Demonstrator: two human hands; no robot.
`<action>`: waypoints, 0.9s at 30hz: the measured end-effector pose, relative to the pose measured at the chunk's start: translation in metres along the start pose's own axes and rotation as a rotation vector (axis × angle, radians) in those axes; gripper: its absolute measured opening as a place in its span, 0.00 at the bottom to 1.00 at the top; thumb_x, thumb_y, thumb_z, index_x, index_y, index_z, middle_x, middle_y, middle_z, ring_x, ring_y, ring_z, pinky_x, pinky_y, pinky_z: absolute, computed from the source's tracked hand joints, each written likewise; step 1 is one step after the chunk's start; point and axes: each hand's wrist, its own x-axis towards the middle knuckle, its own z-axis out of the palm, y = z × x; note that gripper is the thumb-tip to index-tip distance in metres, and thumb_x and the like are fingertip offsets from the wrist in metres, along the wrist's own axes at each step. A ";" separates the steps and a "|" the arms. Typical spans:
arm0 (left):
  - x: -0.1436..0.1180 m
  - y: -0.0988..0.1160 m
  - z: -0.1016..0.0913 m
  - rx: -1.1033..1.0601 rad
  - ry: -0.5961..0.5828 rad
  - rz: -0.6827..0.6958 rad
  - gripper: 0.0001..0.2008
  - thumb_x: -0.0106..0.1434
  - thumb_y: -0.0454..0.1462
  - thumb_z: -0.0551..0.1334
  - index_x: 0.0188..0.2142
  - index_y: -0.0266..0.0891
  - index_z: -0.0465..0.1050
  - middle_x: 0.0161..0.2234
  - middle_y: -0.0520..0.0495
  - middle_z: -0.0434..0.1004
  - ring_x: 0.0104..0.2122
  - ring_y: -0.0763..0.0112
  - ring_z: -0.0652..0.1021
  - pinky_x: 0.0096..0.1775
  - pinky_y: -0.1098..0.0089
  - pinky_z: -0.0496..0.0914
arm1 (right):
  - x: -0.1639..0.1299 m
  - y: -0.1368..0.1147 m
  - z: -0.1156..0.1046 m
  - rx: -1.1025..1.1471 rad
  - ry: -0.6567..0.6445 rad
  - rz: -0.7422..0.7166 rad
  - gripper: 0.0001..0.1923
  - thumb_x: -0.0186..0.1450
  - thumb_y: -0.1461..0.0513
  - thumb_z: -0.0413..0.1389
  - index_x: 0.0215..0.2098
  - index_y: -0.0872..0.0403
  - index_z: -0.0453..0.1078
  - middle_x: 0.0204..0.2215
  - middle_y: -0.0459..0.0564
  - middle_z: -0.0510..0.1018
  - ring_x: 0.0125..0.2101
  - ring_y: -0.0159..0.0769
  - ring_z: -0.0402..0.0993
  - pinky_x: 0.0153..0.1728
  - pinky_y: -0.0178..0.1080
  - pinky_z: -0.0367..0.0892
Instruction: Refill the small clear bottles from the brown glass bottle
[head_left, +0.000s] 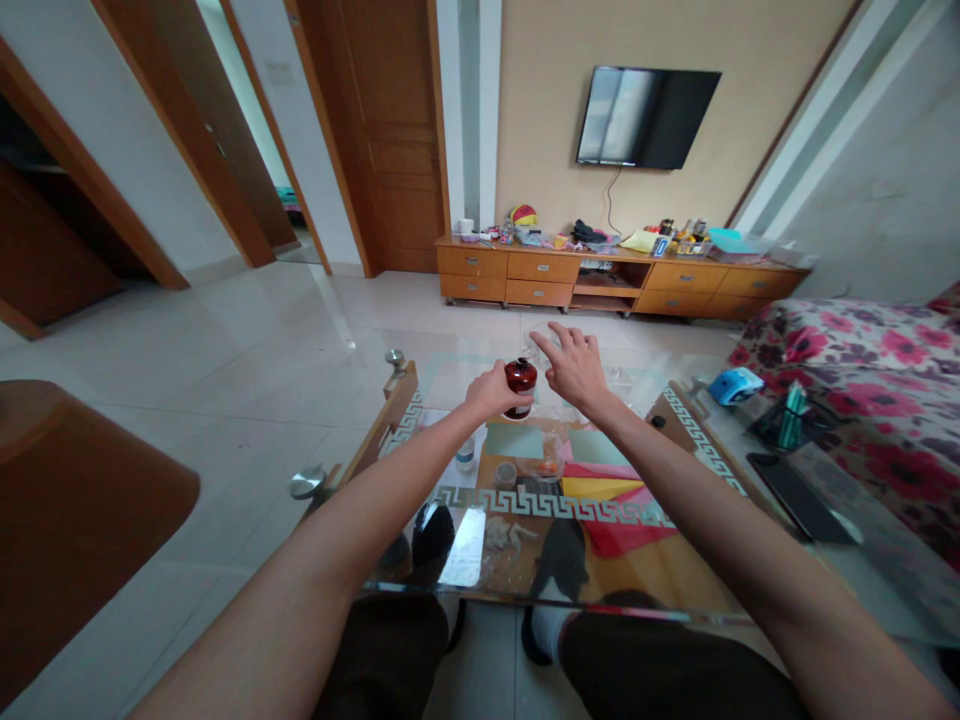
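Note:
My left hand (491, 390) grips a small dark red jar (520, 385) held just above the far part of a glass coffee table (525, 500). My right hand (574, 365) hovers right beside the jar with its fingers spread and holds nothing; a clear glass object behind it is hard to make out. Under the glass top lie coloured paper sheets (607, 485) in green, yellow and red, plus a small bottle (465, 455) and a small round container (505, 473).
A black phone or tablet (799, 495), a blue device (735, 385) and a pen holder (787, 418) rest at the table's right side, next to a floral sofa (862, 370). A wooden TV cabinet (615, 275) and wall TV (645, 117) stand beyond. Brown wooden furniture (75, 500) at left.

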 end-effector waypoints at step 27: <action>-0.002 -0.004 -0.006 -0.038 -0.017 0.048 0.45 0.46 0.67 0.73 0.55 0.46 0.67 0.51 0.36 0.84 0.52 0.41 0.83 0.47 0.59 0.72 | 0.002 -0.001 -0.006 -0.010 -0.011 -0.048 0.38 0.68 0.66 0.55 0.75 0.43 0.57 0.75 0.57 0.57 0.63 0.59 0.58 0.57 0.58 0.55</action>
